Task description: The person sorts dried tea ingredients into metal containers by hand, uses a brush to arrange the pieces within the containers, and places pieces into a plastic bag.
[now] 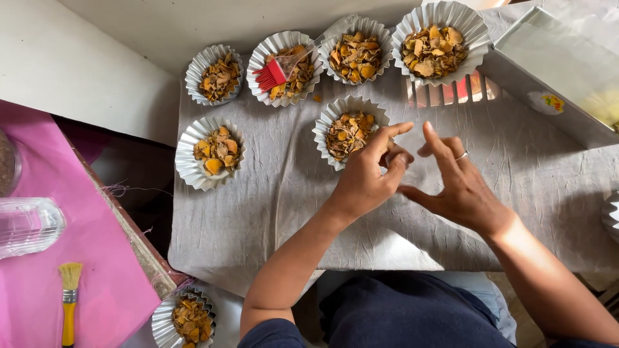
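Note:
My left hand (364, 177) hovers over the grey cloth (271, 212) just right of a fluted foil cup (348, 132) filled with orange-brown dried slices. Its fingers are curled, thumb and forefinger close together; whether they pinch anything is unclear. My right hand (458, 183), with a ring on one finger, is beside it, fingers spread and raised, holding nothing. The two hands nearly touch at the fingertips.
Several more filled foil cups sit along the far edge and left; one (284, 67) holds a red silicone brush (274, 74). A metal tray (554, 71) lies far right. On the pink surface (97, 258) at left are a yellow-handled brush (69, 299) and a clear container (29, 225). Another cup (184, 319) sits near my lap.

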